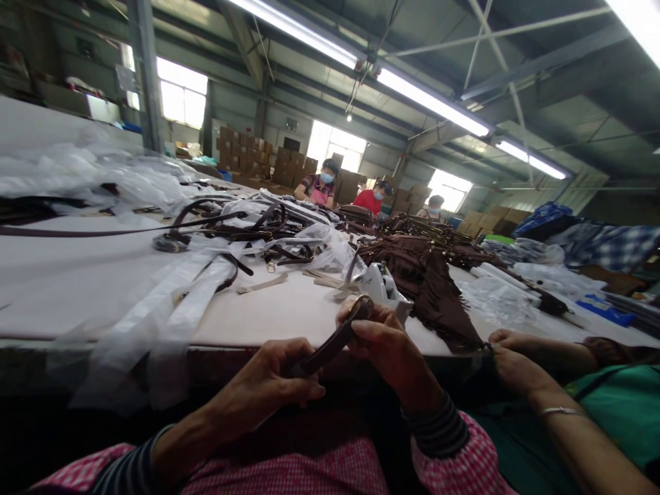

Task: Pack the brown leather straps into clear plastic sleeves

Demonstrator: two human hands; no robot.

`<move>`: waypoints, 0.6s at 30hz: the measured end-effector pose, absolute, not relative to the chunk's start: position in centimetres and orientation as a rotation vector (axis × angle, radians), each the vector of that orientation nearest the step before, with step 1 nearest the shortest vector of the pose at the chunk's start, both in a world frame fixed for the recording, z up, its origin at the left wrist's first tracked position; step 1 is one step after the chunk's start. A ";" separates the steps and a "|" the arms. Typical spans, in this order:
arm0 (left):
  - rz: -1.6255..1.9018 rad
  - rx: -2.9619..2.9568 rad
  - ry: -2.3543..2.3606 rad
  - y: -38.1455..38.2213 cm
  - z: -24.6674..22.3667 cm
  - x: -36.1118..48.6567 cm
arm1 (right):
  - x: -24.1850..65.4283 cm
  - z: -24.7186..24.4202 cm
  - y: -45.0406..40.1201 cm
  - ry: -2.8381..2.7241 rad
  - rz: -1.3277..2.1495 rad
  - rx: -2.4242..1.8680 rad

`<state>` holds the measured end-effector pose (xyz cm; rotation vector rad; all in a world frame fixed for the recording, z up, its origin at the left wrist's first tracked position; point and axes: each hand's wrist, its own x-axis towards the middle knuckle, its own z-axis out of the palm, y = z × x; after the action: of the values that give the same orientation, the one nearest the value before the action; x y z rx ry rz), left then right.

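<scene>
1. At the table's front edge (232,346), my left hand (262,385) and right hand (392,350) hold one dark strap (324,352) between them. The strap is the item in hand, and it lies tilted across my front.
2. Neither hand is open. My left fingers (304,388) curl round the strap's lower end. My right thumb and fingers close on its upper part, just below a brass buckle (361,306).
3. This grip appears to steady the strap from both ends, keeping the buckle raised and in my view.
4. Just past my right hand stand a white plastic fitting (382,285) and a brown fringed piece (427,295), whose tip reaches near the edge.
5. To my right, a co-worker's hand (518,364) sits by that tip. It is close enough to limit my right elbow's room.
6. To my left, clear film (155,309) drapes over the edge, and tangled belts (232,230) lie farther along the table.
7. My forearms stay below the edge, with room to turn the strap between my hands. Farther off, three seated workers (320,182) face me, with cartons (245,148) behind them.
</scene>
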<state>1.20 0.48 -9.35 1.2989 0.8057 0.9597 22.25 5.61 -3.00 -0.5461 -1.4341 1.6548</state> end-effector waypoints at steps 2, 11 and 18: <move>0.932 1.304 0.716 0.5 -8.9 1.3 | 22.8 -2.1 5.5 -1.556 1.635 -0.530; 1.064 1.357 0.628 0.1 -8.1 3.1 | 22.6 -0.7 4.2 -1.869 1.699 -0.559; 1.006 1.216 0.427 1.6 -9.0 1.8 | 22.7 -1.9 4.1 -1.808 1.695 -0.638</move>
<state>1.78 1.65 -8.98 1.2161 0.4268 1.0059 22.74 4.09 -1.87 -0.6384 -1.8081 1.6950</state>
